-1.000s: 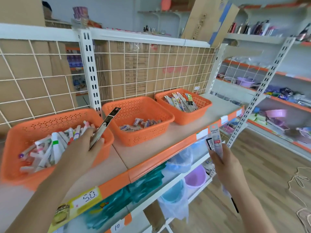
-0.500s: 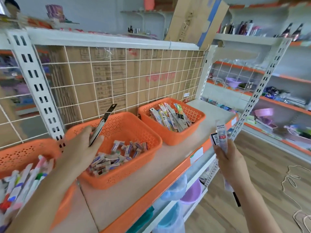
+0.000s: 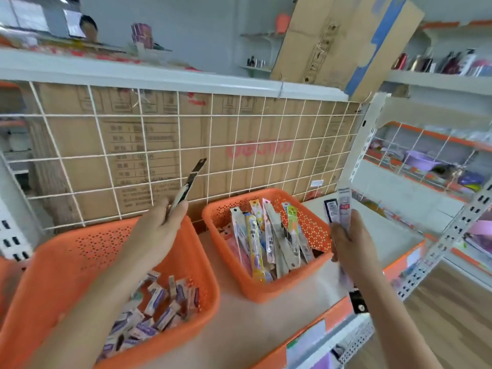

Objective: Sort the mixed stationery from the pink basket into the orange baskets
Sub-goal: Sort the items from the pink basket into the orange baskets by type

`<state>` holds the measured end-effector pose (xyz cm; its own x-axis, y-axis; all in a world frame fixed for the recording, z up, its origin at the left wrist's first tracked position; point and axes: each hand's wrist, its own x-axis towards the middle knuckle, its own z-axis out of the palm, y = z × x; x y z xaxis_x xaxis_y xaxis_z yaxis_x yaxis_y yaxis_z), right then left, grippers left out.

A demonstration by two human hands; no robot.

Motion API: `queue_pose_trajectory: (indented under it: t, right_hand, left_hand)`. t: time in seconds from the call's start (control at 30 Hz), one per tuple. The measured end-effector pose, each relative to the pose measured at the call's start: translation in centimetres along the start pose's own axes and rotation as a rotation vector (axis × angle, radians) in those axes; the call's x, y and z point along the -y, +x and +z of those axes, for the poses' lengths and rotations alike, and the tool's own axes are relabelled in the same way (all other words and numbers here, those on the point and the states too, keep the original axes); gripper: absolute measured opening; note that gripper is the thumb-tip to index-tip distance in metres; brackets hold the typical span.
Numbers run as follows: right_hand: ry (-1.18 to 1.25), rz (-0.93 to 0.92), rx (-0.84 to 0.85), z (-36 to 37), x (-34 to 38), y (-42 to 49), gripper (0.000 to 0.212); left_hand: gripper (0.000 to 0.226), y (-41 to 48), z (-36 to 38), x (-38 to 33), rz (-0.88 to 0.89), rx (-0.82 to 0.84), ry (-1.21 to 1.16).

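Fingers (image 3: 179,212) pinch packs (image 3: 344,206) at shop shelf (image 3: 255,323) w/ orange baskets (image 3: 269,290).

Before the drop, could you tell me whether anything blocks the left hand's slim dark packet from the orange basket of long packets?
Nothing visible does: the slim dark packet in the left hand has open air across to the open-topped orange plastic basket.

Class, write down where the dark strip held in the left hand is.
Head view, left of centre: the dark strip sticks up from the left hand, above the orange basket of small packets.
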<state>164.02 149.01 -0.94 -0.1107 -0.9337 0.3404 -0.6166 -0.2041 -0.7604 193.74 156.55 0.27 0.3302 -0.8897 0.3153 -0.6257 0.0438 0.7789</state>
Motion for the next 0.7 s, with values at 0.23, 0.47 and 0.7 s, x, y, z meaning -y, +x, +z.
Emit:
queue_pose_trajectory:
  t: [0.23, 0.47, 0.7]
  right_hand:
    - [0.262, -0.081, 0.226, 4.0, 0.4, 7.5, 0.018]
    - [0.247, -0.116, 0.443, 8.5, -0.1, 9.3, 0.02]
    - [-0.137, -0.255, 0.592, 8.2, -2.7, 8.2, 0.036]
  left_hand:
    - [0.039, 4.5, 11.0, -4.1, -0.288, 0.005, -0.457]
    - [0.078, 5.7, 16.6, -4.6, -0.338, 0.038, -0.39]
    - [0.054, 3.4, 15.9, -3.5, -0.275, 0.146, -0.066]
